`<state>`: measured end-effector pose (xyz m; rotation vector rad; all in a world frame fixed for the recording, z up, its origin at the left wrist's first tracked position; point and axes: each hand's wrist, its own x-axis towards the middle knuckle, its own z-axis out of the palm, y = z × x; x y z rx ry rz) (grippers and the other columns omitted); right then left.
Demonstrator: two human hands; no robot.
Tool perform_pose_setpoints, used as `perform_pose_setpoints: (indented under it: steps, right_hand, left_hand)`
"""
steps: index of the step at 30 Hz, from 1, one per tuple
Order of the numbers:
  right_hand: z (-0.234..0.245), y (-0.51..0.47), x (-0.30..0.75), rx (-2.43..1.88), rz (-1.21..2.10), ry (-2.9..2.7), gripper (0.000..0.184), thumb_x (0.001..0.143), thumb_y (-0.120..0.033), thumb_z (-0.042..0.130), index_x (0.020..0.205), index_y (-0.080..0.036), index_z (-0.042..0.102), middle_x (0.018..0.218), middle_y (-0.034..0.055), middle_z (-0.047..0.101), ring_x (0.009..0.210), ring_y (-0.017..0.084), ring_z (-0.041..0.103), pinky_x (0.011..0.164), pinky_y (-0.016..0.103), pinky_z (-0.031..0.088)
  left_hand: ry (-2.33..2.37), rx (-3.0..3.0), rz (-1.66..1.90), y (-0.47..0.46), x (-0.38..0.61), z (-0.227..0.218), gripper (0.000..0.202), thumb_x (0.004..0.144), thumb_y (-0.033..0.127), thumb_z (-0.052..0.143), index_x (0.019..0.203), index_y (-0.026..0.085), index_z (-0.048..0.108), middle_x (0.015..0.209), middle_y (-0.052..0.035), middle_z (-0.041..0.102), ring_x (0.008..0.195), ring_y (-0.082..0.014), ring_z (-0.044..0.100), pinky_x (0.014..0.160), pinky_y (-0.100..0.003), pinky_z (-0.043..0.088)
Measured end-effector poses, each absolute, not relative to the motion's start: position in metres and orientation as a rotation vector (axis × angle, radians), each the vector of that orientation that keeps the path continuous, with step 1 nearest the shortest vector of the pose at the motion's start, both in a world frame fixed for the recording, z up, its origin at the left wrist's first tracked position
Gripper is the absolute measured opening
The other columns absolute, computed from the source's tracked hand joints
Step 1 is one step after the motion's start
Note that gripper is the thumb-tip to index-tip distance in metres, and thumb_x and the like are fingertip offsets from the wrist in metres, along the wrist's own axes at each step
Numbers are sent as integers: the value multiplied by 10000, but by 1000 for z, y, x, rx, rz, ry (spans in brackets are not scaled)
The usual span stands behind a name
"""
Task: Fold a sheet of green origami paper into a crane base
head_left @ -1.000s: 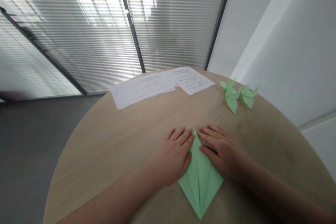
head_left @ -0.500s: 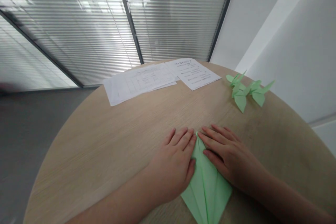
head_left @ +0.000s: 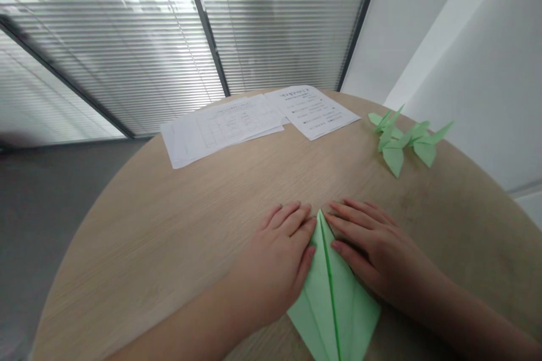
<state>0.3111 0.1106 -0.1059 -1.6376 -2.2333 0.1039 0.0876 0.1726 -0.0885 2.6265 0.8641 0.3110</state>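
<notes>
A sheet of light green origami paper [head_left: 332, 299], folded to a long pointed kite shape, lies on the table with its tip away from me. A dark green slit runs down its middle between two folded flaps. My left hand [head_left: 282, 256] lies flat along the left edge near the tip, fingers stretched out. Along the right edge rests my right hand [head_left: 370, 242], palm down with its fingers extended and its thumb on the paper. The near end of the paper runs out of view at the bottom.
Folded green paper cranes [head_left: 393, 149] stand at the table's far right. Printed white sheets [head_left: 228, 124] and another printed page [head_left: 315, 113] lie along the far edge of the round wooden table [head_left: 169, 220]. Glass panels with blinds [head_left: 275, 28] and a white wall stand behind.
The slit down the paper's middle looks wider and straighter toward the tip. My fingertips have drawn slightly apart from the tip. The view has shifted a little.
</notes>
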Motion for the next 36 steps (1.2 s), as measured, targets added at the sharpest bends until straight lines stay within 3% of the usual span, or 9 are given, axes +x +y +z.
perform_pose_setpoints:
  steps: [3, 8, 14, 18, 22, 26, 30, 36]
  right_hand:
    - [-108, 110, 311, -1610, 114, -2228, 383, 952, -252, 568, 1318, -262, 681, 1402, 93, 659, 1330, 354, 565, 1109, 620, 445]
    - [-107, 111, 312, -1585, 47, -2218, 350, 932, -216, 603, 1243, -322, 725, 1390, 66, 665, 1321, 374, 560, 1064, 636, 459]
    - [-90, 110, 315, -1566, 11, -2137, 212, 954, -233, 601, 1074, -272, 772, 1090, 85, 760, 1000, 290, 684, 911, 489, 538]
    - [-77, 103, 312, -1400, 191, -2238, 190, 978, -200, 566, 1017, -245, 747, 939, 58, 762, 884, 220, 691, 818, 356, 552]
    - [-73, 100, 309, -1300, 245, -2431, 100, 908, -195, 665, 966, -243, 731, 964, 50, 760, 891, 224, 697, 841, 370, 543]
    - [-74, 103, 312, -1234, 282, -2498, 95, 867, -150, 679, 899, -234, 711, 949, 47, 759, 880, 229, 706, 835, 384, 540]
    - [-71, 106, 315, -1205, 345, -2497, 248, 891, -62, 576, 982, -239, 725, 997, 45, 763, 929, 211, 707, 849, 358, 545]
    - [-76, 107, 317, -1154, 356, -2505, 362, 885, -15, 521, 1078, -232, 738, 1057, 57, 765, 1010, 222, 698, 915, 381, 560]
  left_hand:
    - [824, 2555, 395, 176, 87, -87, 376, 1001, 237, 505, 1355, 201, 626, 1420, -75, 623, 1343, -264, 527, 1220, -535, 340]
    - [739, 2607, 409, 182, 86, -84, 306, 961, 156, 556, 1202, 226, 731, 1195, -57, 708, 1152, -248, 598, 1062, -452, 497]
    - [723, 2765, 386, 181, 86, -78, 185, 951, 222, 624, 1073, 201, 762, 1320, -74, 655, 1268, -291, 540, 1117, -472, 445]
    - [747, 2787, 276, 179, 90, -73, 143, 952, 257, 636, 1016, 184, 741, 1088, -65, 722, 1044, -257, 631, 967, -430, 518]
    - [804, 2821, 258, 175, 92, -73, 119, 944, 261, 633, 918, 179, 714, 942, -54, 709, 910, -238, 635, 829, -382, 523]
    - [579, 2776, 272, 173, 88, -74, 91, 927, 215, 626, 872, 184, 692, 852, -23, 699, 837, -192, 640, 789, -323, 504]
    - [428, 2697, 281, 180, 81, -69, 206, 934, 162, 595, 1097, 197, 715, 936, -30, 735, 881, -184, 660, 836, -317, 506]
    - [291, 2797, 260, 192, 78, -68, 266, 1011, 187, 517, 1133, 226, 751, 1212, -44, 721, 1083, -206, 633, 983, -341, 477]
